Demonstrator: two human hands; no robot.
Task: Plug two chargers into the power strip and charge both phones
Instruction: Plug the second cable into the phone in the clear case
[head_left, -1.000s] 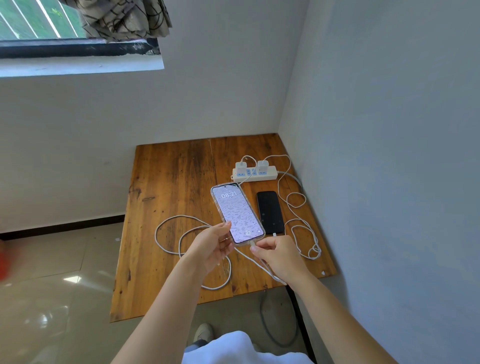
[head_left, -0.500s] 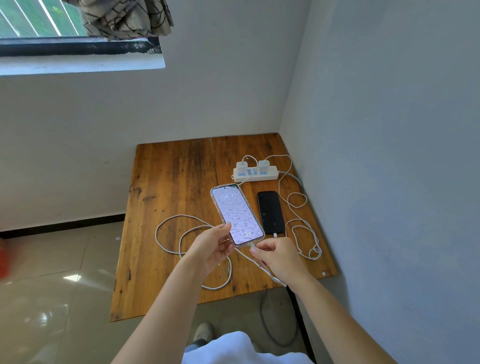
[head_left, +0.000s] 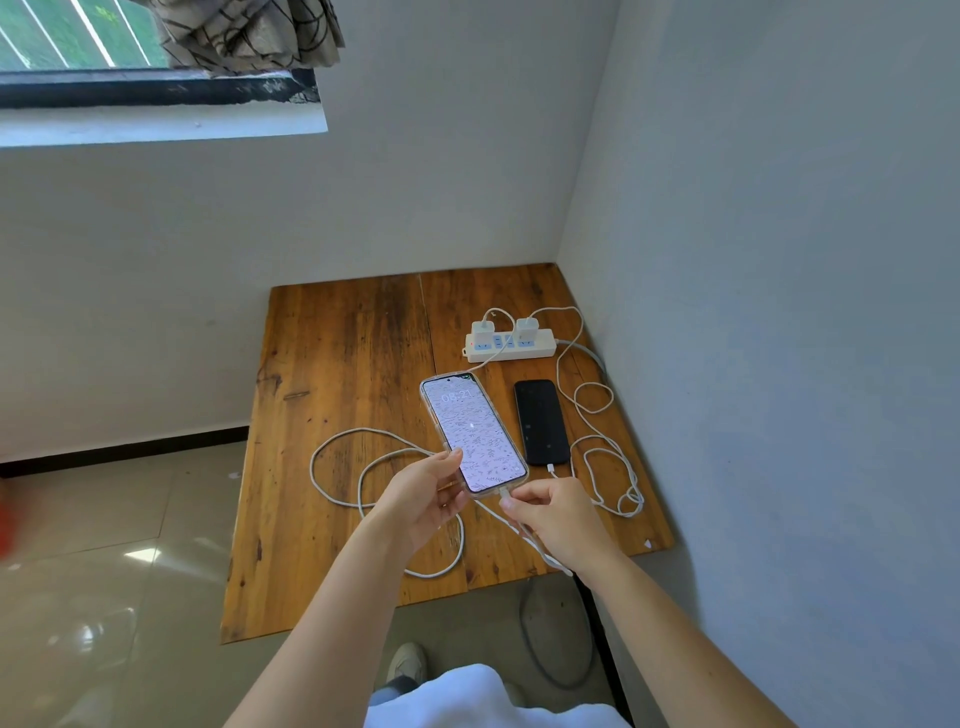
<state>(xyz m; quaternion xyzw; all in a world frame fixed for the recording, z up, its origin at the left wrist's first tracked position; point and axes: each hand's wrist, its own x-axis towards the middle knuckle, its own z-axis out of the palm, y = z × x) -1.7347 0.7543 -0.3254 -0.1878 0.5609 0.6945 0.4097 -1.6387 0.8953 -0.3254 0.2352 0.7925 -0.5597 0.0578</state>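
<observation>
Above the table (head_left: 337, 519), left hand (head_left: 421, 501) grips the lit phone (head_left: 472, 434); right hand (head_left: 558, 519) pinches the cable plug (head_left: 505, 500) at its port. Black phone (head_left: 541, 422) lies plugged in beside it, both chargers (head_left: 483, 328) seated in the power strip (head_left: 511, 349).

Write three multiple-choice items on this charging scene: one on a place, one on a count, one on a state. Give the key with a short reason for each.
1. Where does the black phone lie?
A. on the table, right of the lit phone
B. on the floor
C. on top of the power strip

2. How many chargers sit in the power strip?
A. one
B. two
C. four

3. What is the state of the phone held by the left hand?
A. screen dark
B. screen cracked
C. screen lit, showing a clock

Key: 1 A, it lies flat on the table beside the lit phone. 2 B, two white chargers stand in it. 3 C, the screen glows while the right hand pinches the cable end at its bottom edge.
</observation>
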